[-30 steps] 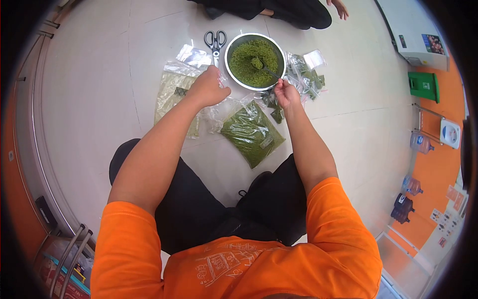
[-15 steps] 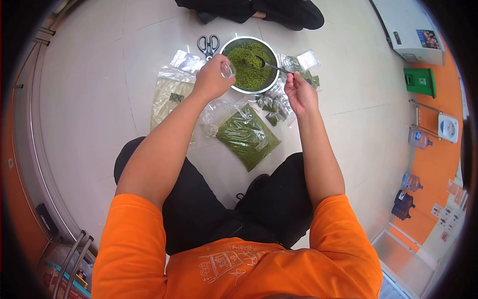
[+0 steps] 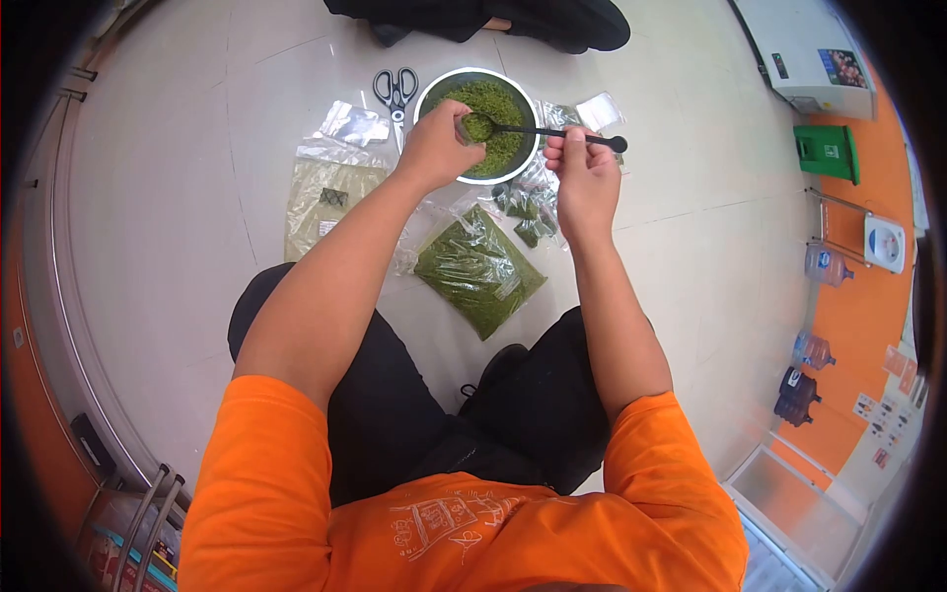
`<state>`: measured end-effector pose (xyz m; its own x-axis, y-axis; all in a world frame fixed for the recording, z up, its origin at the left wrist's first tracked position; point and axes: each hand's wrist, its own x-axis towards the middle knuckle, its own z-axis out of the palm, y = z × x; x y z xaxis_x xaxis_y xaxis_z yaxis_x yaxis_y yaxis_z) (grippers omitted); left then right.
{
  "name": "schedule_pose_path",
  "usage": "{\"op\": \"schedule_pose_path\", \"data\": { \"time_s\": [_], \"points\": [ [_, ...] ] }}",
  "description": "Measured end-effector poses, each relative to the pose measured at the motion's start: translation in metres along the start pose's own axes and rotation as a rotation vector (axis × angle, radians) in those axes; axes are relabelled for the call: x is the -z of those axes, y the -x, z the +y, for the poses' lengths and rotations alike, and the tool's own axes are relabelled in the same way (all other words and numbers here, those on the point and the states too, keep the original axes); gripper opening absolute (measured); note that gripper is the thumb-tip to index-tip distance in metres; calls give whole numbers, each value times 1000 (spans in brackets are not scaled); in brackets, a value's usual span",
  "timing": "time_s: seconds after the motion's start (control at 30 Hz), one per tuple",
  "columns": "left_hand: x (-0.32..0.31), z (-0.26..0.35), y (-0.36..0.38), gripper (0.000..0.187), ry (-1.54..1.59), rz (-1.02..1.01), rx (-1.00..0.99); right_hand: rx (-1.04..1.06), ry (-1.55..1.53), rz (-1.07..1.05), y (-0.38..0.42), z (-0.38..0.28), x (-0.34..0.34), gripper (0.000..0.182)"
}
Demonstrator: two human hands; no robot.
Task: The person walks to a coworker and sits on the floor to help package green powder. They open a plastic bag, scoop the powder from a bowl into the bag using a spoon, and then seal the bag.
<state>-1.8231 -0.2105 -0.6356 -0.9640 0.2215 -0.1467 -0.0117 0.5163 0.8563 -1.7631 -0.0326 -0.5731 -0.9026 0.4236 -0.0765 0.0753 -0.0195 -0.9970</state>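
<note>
My left hand [image 3: 441, 148] is closed around what looks like a small clear plastic bag, its mouth open over the bowl and mostly hidden by my fingers. My right hand [image 3: 584, 178] grips the handle of a black spoon [image 3: 543, 131]. The spoon's end is at the mouth of the small bag, with green crumbly stuff there. Below both hands stands a round bowl [image 3: 525, 158] with a white rim, holding loose green flakes [image 3: 503, 99].
A large clear bag of green stuff [image 3: 478, 271] lies near my knees. Small filled packets [image 3: 528, 212] lie right of it, a flat clear bag [image 3: 316, 207] left. Scissors [image 3: 397, 94] lie beside the bowl. Another person's dark-clothed leg [image 3: 552, 20] is beyond. A green bin [image 3: 827, 153] stands right.
The spoon has moved left from the green flakes in the bowl to the small bag's mouth. My right hand has shifted a little left and holds the handle differently. The view has moved slightly.
</note>
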Motion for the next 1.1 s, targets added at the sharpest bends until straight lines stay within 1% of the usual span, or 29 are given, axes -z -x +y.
{"op": "schedule_pose_path", "data": {
  "time_s": [0.03, 0.13, 0.17, 0.2, 0.3, 0.47, 0.57, 0.67, 0.7, 0.77, 0.83, 0.87, 0.93, 1.03, 1.1],
  "points": [
    [1, 1, 0, 52, 10, 8, -6, 28, 21, -42, 1, 2, -1, 26],
    [-2, -1, 0, 50, 41, 55, -42, 118, 108, -304, 9, -5, -2, 23],
    [-3, -1, 0, 49, 54, 87, -67, 221, 111, -284, 11, -2, -3, 19],
    [-4, -1, -1, 47, 67, 120, -93, 251, 131, -305, 10, -2, -2, 18],
    [-7, -1, -4, 46, 142, 188, -87, 321, 172, -345, 13, -4, -1, 14],
    [-10, -7, -11, 43, 226, 173, -81, 377, 220, -381, 12, -1, 0, 12],
    [-15, -16, -17, 44, 297, 167, -94, 503, 304, -363, 11, -1, -2, 11],
    [-15, -21, -19, 42, 324, 177, -109, 441, 237, -333, 13, -1, -5, 12],
    [-14, -22, -19, 41, 323, 184, -116, 392, 173, -312, 13, -1, -6, 13],
    [-10, -23, -19, 40, 326, 191, -60, 289, 46, -267, 10, -4, -9, 16],
    [-6, -24, -17, 39, 324, 200, -4, 185, 3, -163, 0, -7, -10, 21],
    [-5, -35, -20, 39, 344, 192, -5, 132, -17, -110, -6, -4, -9, 23],
    [-6, -64, -27, 41, 158, 227, -56, 85, -51, -65, -17, 9, -5, 25],
    [2, -72, -16, 48, 103, 200, 177, -71, -111, -37, -32, 37, 2, 25],
    [7, -84, -12, 55, 213, 132, 267, -177, -111, -26, -39, 57, 5, 25]
  ]
}}
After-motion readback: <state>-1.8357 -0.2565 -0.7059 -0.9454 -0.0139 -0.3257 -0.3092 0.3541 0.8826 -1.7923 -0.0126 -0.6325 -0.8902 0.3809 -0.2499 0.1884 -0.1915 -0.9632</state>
